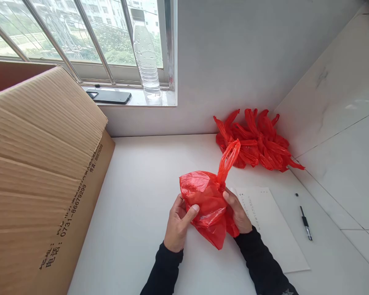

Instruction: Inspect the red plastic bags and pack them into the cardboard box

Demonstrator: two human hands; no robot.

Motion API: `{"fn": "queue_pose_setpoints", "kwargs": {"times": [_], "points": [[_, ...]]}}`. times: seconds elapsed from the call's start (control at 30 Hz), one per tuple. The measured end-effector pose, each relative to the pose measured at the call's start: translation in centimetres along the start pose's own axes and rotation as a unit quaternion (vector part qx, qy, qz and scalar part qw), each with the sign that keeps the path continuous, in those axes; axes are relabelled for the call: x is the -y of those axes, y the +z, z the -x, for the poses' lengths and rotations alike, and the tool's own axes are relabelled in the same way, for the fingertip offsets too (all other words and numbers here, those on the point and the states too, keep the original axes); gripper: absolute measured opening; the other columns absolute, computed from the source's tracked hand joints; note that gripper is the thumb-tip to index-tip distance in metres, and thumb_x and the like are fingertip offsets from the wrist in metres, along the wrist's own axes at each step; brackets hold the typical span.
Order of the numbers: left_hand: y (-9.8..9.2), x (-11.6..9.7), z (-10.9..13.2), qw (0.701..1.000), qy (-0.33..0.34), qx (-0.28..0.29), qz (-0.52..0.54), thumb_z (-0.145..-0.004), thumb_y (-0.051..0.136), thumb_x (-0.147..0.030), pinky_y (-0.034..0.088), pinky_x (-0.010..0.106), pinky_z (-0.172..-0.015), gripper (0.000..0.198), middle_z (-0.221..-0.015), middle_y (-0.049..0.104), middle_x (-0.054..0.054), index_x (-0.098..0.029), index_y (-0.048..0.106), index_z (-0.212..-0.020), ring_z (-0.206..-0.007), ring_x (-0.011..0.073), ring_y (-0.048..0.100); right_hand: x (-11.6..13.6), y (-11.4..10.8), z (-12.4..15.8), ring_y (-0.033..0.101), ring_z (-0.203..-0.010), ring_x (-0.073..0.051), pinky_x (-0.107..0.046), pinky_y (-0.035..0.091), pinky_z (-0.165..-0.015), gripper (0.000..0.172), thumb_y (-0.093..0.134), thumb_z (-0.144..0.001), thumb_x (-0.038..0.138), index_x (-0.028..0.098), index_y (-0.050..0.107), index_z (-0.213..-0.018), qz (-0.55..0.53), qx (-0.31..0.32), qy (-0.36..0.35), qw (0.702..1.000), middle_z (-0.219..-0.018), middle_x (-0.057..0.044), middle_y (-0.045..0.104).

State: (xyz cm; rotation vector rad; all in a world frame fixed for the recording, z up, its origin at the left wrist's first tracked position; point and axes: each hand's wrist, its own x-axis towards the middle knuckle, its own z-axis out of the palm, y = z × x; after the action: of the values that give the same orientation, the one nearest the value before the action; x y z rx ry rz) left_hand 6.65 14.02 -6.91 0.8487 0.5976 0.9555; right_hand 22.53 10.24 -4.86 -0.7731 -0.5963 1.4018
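Observation:
A crumpled red plastic bag point(206, 196) is held up over the white table point(141, 188) between both hands, one handle loop sticking up. My left hand point(178, 223) grips its left side, thumb pressed on the plastic. My right hand point(238, 213) clasps its right side near the base of the handle. Both hands are closed on the bag.
A pile of several bundled red bags point(258, 141) lies in the far corner. A sheet of paper point(273, 229) and a pen point(305, 223) lie to the right. A big cardboard box point(39, 172) fills the left. A phone point(109, 96) and a water bottle point(146, 57) stand on the windowsill.

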Motion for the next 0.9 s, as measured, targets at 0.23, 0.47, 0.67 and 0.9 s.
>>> {"fn": "queue_pose_setpoints", "kwargs": {"times": [0.23,0.47,0.67,0.9], "points": [[0.6,-0.7,0.4,1.000,0.010,0.003,-0.020,-0.088,0.065,-0.036,0.047,0.041,-0.097,0.038,-0.124,0.065,0.013,-0.019,0.061,-0.122,-0.113,0.0303,0.060,-0.6,-1.0,0.2,0.065,-0.082,-0.021,-0.030,0.053,-0.074,0.017,0.066,-0.091,0.031,0.021,0.068,-0.106,0.071,0.007,0.015,0.997,-0.093,-0.004,0.070],[0.1,-0.4,0.3,0.997,0.042,-0.067,-0.026,-0.080,0.075,-0.031,0.052,0.035,-0.084,0.025,-0.100,0.073,0.008,-0.019,0.070,-0.102,-0.094,0.0257,0.068,-0.7,-0.8,0.4,0.061,-0.086,-0.021,-0.032,0.051,-0.078,0.018,0.066,-0.092,0.033,0.022,0.066,-0.106,0.174,0.043,-0.004,0.984,-0.096,-0.004,0.067],[-0.6,0.3,0.3,0.987,0.025,-0.156,-0.016,-0.080,0.075,-0.035,0.051,0.030,-0.072,0.019,-0.080,0.073,0.003,-0.018,0.072,-0.090,-0.076,0.0204,0.067,-0.9,-0.3,0.4,0.055,-0.077,-0.018,-0.030,0.046,-0.071,0.015,0.067,-0.091,0.035,0.021,0.064,-0.095,0.230,0.046,-0.023,0.972,-0.085,-0.001,0.060],[0.2,-0.8,0.4,0.991,-0.007,-0.121,0.057,-0.085,0.063,-0.039,0.051,0.036,-0.081,0.032,-0.096,0.073,0.010,-0.015,0.072,-0.105,-0.091,0.0278,0.067,-1.1,-0.1,0.4,0.054,-0.072,-0.018,-0.029,0.045,-0.067,0.020,0.064,-0.093,0.040,0.020,0.064,-0.089,0.218,0.013,-0.024,0.976,-0.081,0.000,0.061]]}}
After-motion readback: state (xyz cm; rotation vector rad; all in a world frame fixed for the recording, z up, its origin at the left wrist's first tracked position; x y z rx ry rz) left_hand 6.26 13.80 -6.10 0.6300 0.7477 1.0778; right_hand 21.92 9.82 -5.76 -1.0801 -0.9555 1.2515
